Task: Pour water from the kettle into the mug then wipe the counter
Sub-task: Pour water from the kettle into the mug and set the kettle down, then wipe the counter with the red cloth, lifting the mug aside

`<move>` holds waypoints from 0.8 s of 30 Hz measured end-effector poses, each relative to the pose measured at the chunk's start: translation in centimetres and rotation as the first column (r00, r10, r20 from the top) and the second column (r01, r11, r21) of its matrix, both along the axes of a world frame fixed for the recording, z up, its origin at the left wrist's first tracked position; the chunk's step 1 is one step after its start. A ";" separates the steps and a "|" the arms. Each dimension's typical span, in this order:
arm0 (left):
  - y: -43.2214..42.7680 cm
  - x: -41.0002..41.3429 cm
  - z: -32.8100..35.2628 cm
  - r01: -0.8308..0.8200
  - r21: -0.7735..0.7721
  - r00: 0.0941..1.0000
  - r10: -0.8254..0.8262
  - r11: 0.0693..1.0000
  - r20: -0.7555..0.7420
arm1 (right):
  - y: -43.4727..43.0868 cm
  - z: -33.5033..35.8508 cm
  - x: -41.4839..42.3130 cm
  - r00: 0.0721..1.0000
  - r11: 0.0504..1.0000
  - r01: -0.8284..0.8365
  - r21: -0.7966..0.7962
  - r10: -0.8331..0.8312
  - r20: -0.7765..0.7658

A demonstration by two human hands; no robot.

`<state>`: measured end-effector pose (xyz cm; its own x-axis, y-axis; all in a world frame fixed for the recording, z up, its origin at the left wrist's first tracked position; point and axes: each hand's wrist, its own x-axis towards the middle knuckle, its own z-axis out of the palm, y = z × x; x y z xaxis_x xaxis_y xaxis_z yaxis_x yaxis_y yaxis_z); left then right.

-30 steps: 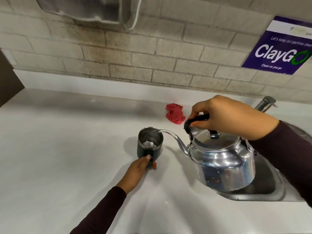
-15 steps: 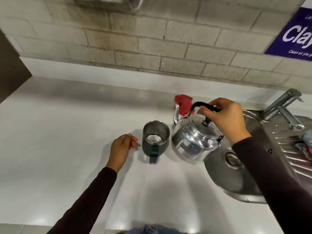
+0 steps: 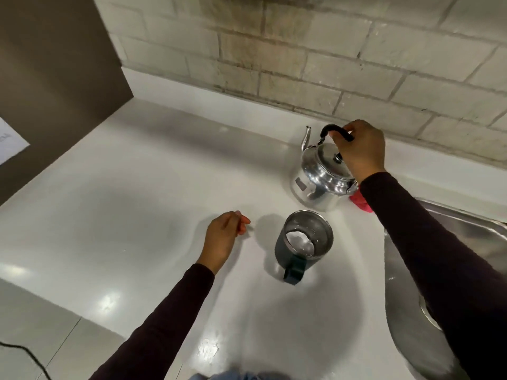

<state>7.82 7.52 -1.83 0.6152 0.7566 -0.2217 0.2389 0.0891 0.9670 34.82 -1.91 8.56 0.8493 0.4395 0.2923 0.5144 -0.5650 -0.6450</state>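
A shiny metal kettle (image 3: 319, 178) stands upright on the white counter (image 3: 137, 201) near the back wall, spout pointing away. My right hand (image 3: 359, 149) grips its black handle from above. In front of it stands a dark mug (image 3: 303, 246) with a steel inside, water in it, handle toward me. My left hand (image 3: 223, 237) rests on the counter left of the mug, apart from it, fingers loosely curled and holding nothing. A red cloth (image 3: 360, 202) peeks out behind the kettle, mostly hidden by my right sleeve.
A steel sink (image 3: 406, 311) is set into the counter at the right. A tiled wall (image 3: 315, 56) runs along the back. A brown panel (image 3: 55, 78) closes the left side. The counter's front edge and a black cable (image 3: 24, 355) lie at the lower left.
The kettle went from pouring into the mug to standing upright on the counter behind it. My left hand let go of the mug and moved left.
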 end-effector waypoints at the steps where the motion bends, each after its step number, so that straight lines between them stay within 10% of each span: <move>1: 0.2 -0.2 -0.2 -0.012 -0.003 1.000 0.012 1.000 -0.002 | 0.7 -0.4 0.1 1.000 1.000 0.001 -0.021 -0.001 0.002; 15: 0.0 -0.4 2.0 -0.013 -0.066 0.999 0.015 0.998 0.033 | 1.9 -2.7 -3.6 0.970 0.968 -0.236 -0.089 0.229 -0.088; 24: -4.0 6.8 13.9 0.323 0.127 0.914 -0.344 0.938 0.214 | -10.6 -3.3 -6.2 0.973 0.975 0.128 0.182 -0.088 -0.214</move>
